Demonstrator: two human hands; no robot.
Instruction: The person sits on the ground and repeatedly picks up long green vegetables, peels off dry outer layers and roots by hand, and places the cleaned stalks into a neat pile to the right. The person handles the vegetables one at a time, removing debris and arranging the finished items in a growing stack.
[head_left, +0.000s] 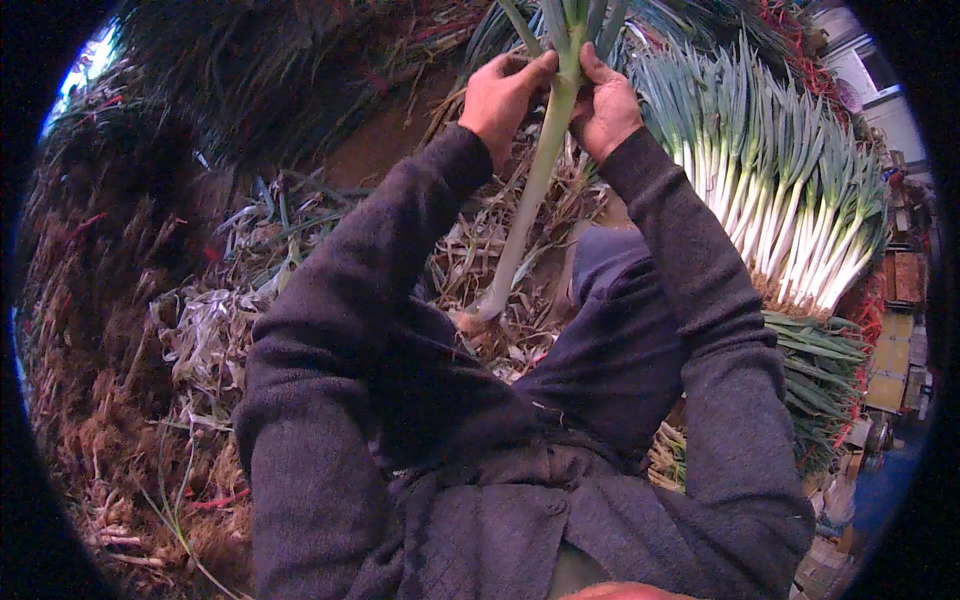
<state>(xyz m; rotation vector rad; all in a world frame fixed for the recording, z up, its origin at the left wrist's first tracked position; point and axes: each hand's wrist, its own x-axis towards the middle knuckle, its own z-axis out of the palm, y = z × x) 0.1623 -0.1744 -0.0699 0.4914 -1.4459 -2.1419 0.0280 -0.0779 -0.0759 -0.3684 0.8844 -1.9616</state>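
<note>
A single long Welsh onion or leek hangs before me, its pale stalk slanting down to the root end between my knees. My left hand grips it at the left, thumb against the spot where the green leaves fork from the stalk. From the other side my right hand holds the same spot, thumb up along a leaf; its other fingers are partly hidden behind the stalk. The leaf tops run out of the picture at the upper edge.
Stripped dry leaves and peelings litter the ground between my legs. At the right lies a row of cleaned onions with white stalks, above more green leaves. Soil-covered, uncleaned onions are heaped at the left.
</note>
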